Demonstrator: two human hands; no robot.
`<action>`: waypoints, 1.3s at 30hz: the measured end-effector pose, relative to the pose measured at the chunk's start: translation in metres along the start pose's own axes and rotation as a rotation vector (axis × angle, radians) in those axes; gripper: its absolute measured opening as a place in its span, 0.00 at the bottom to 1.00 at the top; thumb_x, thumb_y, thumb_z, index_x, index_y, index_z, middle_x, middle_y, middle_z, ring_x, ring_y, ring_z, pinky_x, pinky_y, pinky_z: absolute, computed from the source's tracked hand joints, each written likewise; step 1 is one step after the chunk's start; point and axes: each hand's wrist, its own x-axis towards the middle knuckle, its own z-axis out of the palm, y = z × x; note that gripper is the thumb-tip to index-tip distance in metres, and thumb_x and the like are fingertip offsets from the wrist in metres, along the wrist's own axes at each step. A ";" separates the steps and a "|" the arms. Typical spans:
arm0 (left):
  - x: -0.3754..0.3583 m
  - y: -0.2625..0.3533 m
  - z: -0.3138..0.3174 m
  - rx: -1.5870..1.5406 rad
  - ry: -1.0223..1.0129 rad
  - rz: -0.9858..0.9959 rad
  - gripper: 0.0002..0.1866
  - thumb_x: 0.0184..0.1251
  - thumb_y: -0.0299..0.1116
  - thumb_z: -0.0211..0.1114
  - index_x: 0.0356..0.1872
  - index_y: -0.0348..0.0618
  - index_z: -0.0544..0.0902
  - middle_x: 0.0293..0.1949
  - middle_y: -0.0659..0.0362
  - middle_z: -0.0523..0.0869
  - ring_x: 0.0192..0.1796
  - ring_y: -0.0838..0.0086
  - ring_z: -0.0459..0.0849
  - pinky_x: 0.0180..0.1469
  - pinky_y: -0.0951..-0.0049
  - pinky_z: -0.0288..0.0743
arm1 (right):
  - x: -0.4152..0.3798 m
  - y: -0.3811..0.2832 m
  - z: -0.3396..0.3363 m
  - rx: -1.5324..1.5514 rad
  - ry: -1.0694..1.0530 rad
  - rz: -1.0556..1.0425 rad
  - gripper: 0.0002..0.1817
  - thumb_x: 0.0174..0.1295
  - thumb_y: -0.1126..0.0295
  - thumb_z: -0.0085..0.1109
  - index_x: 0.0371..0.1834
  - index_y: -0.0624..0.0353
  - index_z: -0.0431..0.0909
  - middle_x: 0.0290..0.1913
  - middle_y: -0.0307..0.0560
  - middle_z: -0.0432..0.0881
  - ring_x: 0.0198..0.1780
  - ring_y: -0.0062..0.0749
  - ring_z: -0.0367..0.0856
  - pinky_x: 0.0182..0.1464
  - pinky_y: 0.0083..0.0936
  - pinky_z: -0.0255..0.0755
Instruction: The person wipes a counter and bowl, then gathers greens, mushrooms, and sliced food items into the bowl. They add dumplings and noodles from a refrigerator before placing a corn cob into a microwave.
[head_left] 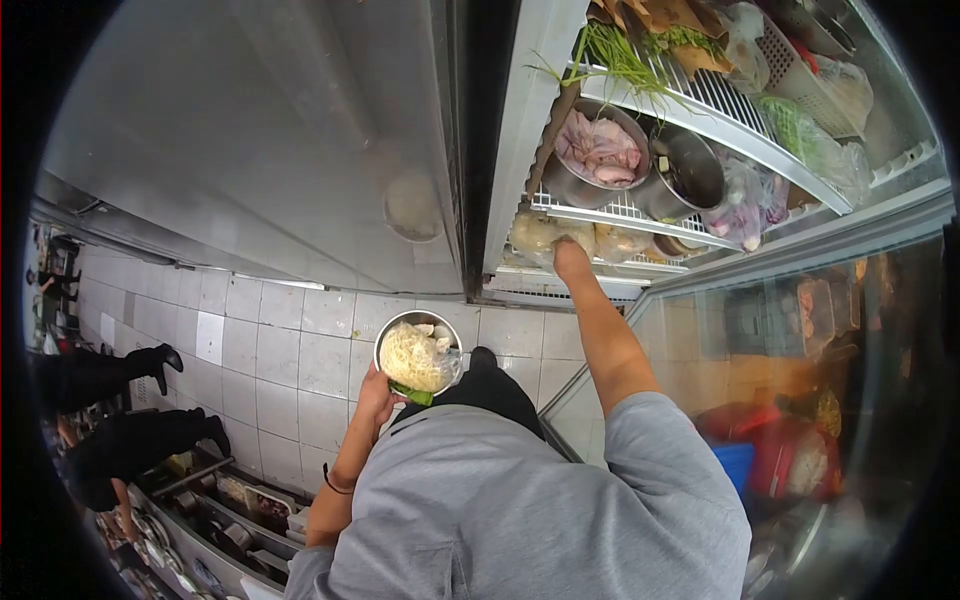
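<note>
My left hand [376, 398] grips the rim of a round metal bowl [382, 340] in front of my waist. Inside the bowl lie a clear bag of pale noodles [415, 358], some white pieces and a green leafy vegetable [411, 394]. My right hand [573, 260] reaches into the open fridge at its lower shelf, closed on a plastic bag [537, 236] with pale contents; its fingertips are partly hidden. Just above are a metal pot of raw meat [603, 148] and a second metal pot [684, 172] with dark contents.
The glass fridge door [780, 330] stands open at my right. Green stalks [620, 58] hang over the upper shelf [740, 120]. A steel cabinet [250, 140] rises at the left. Two people in dark clothes stand beside a counter [215, 520] on the tiled floor [290, 350].
</note>
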 end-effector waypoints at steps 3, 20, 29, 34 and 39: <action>-0.003 -0.004 -0.002 0.012 -0.009 0.007 0.23 0.78 0.36 0.47 0.71 0.53 0.63 0.62 0.52 0.78 0.55 0.57 0.85 0.39 0.50 0.88 | 0.026 0.030 0.026 0.012 0.080 0.244 0.14 0.63 0.76 0.48 0.49 0.58 0.82 0.50 0.58 0.83 0.53 0.48 0.84 0.52 0.41 0.81; -0.003 -0.047 -0.034 -0.168 0.217 0.053 0.23 0.75 0.33 0.48 0.70 0.50 0.64 0.54 0.49 0.83 0.44 0.58 0.89 0.27 0.58 0.88 | 0.047 0.043 -0.020 -0.237 0.008 0.176 0.18 0.62 0.62 0.57 0.55 0.51 0.83 0.59 0.53 0.82 0.58 0.44 0.82 0.58 0.40 0.78; -0.014 -0.040 -0.029 -0.179 0.198 0.014 0.21 0.75 0.34 0.49 0.67 0.49 0.67 0.52 0.50 0.84 0.41 0.60 0.90 0.26 0.62 0.88 | -0.034 0.033 -0.016 0.841 0.382 0.309 0.22 0.54 0.76 0.66 0.54 0.62 0.78 0.45 0.48 0.84 0.47 0.30 0.83 0.52 0.25 0.75; -0.023 -0.036 -0.026 -0.131 0.182 0.034 0.21 0.75 0.34 0.50 0.67 0.50 0.68 0.52 0.51 0.84 0.41 0.61 0.90 0.25 0.65 0.88 | -0.041 0.019 0.023 1.456 0.632 0.402 0.20 0.59 0.80 0.60 0.56 0.59 0.74 0.47 0.42 0.83 0.47 0.28 0.81 0.48 0.26 0.77; -0.008 -0.027 -0.039 -0.088 0.089 0.024 0.24 0.74 0.31 0.47 0.71 0.53 0.63 0.58 0.50 0.81 0.49 0.58 0.88 0.35 0.55 0.90 | -0.033 -0.001 0.006 2.031 0.957 0.690 0.19 0.62 0.72 0.57 0.57 0.56 0.71 0.47 0.43 0.82 0.42 0.32 0.82 0.41 0.28 0.78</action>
